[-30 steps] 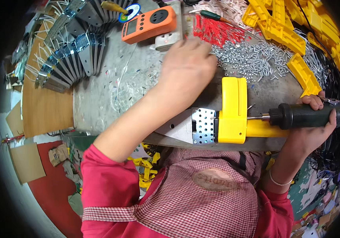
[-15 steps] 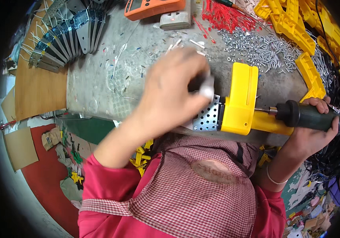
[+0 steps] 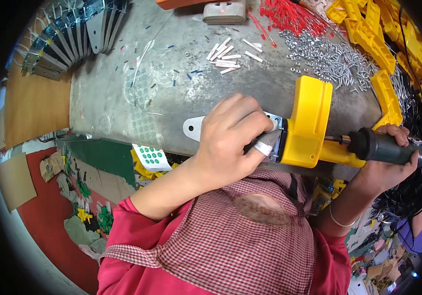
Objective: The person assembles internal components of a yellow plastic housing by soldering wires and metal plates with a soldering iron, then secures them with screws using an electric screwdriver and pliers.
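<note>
My left hand (image 3: 238,140) is closed over a perforated metal plate (image 3: 192,128), whose rounded end sticks out to the left. Tape wraps the thumb and a fingertip, which press near the join with a yellow plastic housing (image 3: 307,120). My right hand (image 3: 385,162) wraps round a dark power screwdriver (image 3: 387,146), held level. Its long bit runs left to the yellow housing; whether the tip sits on a screw is hidden behind the plastic.
Loose screws and nuts (image 3: 329,59) are heaped at the back right, beside red-headed leads (image 3: 292,17) and yellow housings (image 3: 407,44). White strips (image 3: 226,54) lie mid-table. Metal plates with wires (image 3: 68,37) stand at the back left. A green-dotted sticker sheet (image 3: 151,157) hangs at the table's front edge.
My left hand has come down from above the perforated plate and now grips it by the housing. The right hand keeps the screwdriver in nearly the same place. The head view has shifted slightly.
</note>
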Available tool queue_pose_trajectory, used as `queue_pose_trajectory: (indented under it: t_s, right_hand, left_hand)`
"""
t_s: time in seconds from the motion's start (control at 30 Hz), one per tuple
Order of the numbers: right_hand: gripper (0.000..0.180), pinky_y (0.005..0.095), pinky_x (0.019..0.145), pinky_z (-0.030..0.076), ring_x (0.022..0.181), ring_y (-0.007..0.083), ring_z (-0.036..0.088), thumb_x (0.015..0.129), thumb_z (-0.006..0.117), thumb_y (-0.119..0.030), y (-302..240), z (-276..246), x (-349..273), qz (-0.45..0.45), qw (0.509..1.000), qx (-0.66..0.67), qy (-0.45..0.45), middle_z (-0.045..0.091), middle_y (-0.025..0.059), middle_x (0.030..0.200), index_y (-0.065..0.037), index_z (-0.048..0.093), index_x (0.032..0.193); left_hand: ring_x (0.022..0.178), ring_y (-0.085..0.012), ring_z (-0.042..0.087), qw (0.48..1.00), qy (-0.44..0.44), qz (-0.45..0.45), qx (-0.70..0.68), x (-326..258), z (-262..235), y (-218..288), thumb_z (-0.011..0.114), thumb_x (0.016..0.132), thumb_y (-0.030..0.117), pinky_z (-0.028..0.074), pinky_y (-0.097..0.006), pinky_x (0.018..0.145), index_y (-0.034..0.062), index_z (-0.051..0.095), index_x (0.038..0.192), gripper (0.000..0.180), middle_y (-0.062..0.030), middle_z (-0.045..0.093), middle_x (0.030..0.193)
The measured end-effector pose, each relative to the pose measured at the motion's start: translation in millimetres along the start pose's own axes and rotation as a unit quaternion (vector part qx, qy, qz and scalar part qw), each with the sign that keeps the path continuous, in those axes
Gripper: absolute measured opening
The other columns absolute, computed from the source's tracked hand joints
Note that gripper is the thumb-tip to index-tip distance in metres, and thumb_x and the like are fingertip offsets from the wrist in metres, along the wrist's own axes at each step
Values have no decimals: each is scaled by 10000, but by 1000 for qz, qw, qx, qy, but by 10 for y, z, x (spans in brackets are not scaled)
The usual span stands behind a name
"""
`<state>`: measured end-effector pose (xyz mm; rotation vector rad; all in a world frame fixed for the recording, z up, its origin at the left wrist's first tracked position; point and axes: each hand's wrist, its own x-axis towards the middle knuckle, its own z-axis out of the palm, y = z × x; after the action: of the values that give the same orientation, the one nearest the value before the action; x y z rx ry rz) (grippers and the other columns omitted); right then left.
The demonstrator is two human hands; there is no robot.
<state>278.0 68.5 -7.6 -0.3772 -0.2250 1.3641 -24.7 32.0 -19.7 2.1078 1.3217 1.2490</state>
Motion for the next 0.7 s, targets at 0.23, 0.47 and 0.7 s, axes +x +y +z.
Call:
queue_pose_trajectory:
  t_s: [0.23,0.47,0.7]
  right_hand:
    - [365,375,900,448,772,162,564,834,612,-219,3,49,29,-8,1000,-13,3,518,44,791,7,423,1050]
    - [356,380,897,454,770,165,572,850,609,-225,-19,-1,63,-2,999,-31,4,519,36,777,6,424,1048]
    - [362,373,913,435,782,163,556,852,608,-222,-11,81,33,-9,999,-32,-7,514,38,797,-3,415,1065]
  left_hand:
    - [700,-244,590,999,-9,-35,-7,25,-22,7,736,675,62,460,-328,615,29,669,848,188,-80,611,770]
    - [729,-234,610,998,-42,-28,-43,48,-47,-13,720,665,38,481,-324,644,36,691,872,208,-74,637,803]
    - [734,-243,612,998,-55,-35,-26,42,-53,14,709,650,23,486,-325,651,29,686,868,219,-76,634,802]
